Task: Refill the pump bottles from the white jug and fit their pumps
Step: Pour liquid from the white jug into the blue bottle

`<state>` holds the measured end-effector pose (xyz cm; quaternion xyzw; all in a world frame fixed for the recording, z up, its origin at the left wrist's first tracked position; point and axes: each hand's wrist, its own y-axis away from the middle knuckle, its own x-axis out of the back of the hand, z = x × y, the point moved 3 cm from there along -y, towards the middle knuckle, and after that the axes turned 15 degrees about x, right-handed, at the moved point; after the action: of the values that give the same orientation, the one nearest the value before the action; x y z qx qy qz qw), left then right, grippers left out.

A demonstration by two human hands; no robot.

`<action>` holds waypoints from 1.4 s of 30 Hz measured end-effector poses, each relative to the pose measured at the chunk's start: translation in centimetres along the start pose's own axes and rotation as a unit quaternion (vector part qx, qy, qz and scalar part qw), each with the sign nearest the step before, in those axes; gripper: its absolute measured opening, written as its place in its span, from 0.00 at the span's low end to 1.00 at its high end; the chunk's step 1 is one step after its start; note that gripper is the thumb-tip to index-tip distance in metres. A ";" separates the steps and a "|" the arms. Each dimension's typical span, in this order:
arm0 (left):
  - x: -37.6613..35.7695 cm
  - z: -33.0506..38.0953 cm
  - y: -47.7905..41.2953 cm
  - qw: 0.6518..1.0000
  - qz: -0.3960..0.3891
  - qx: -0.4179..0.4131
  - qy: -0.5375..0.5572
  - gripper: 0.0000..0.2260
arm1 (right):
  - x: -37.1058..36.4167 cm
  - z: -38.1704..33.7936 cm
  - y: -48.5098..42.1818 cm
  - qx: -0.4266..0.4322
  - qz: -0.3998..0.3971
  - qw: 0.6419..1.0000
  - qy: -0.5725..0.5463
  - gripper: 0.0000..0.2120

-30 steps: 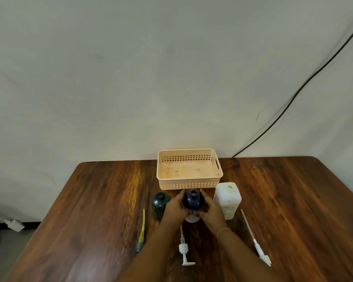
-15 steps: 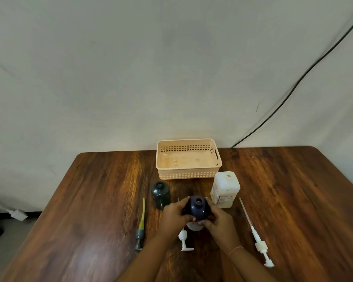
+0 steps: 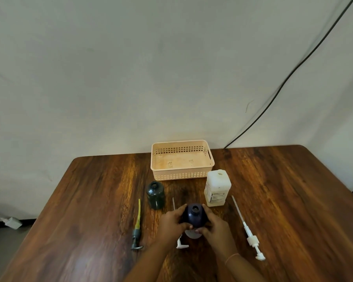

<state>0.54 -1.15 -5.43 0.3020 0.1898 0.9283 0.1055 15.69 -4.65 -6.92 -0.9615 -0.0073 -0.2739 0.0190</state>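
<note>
Dark glossy wood table sits right up against a plain pale wall with a black cable running down it. Left hand and right hand are both wrapped round the navy bottle near the front middle, with the white jug just behind on its right.

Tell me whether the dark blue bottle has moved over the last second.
Yes. The left hand and right hand have drawn the dark blue plastic bottle toward the person, away from the peach perforated basket.
</note>
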 end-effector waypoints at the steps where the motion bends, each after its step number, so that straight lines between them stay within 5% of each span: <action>1: 0.0 0.0 0.0 1.000 -0.001 0.002 0.001 0.31 | 0.0 0.1 0.0 0.001 0.000 1.000 0.000 0.33; 7: -0.2 0.1 0.1 0.999 -0.002 0.004 -0.037 0.31 | 0.0 0.7 0.0 0.015 -0.004 1.000 0.009 0.29; 13: -0.7 0.9 0.1 0.998 0.007 0.006 -0.066 0.38 | 4.9 0.0 -2.4 0.016 0.343 0.937 0.060 0.29; 18: -0.9 1.3 0.1 0.996 0.015 0.005 -0.086 0.36 | 4.6 -0.3 -7.2 -0.072 0.264 0.962 0.004 0.53; 26: -0.8 1.2 0.0 0.997 0.018 0.015 -0.070 0.36 | 4.4 1.5 -7.5 -0.085 0.295 0.952 0.001 0.37; 34: -0.5 1.3 0.1 0.997 0.018 0.012 -0.078 0.35 | 6.0 0.3 -3.1 -0.003 0.296 0.953 0.062 0.35; 42: -0.5 1.4 0.1 0.996 0.019 0.030 -0.078 0.36 | 6.0 0.1 2.0 0.024 0.203 0.956 0.211 0.36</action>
<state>1.77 -1.02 -4.58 0.3800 0.2034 0.8975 0.0934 20.90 -6.61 -3.92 -0.8621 0.1856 -0.4610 0.0985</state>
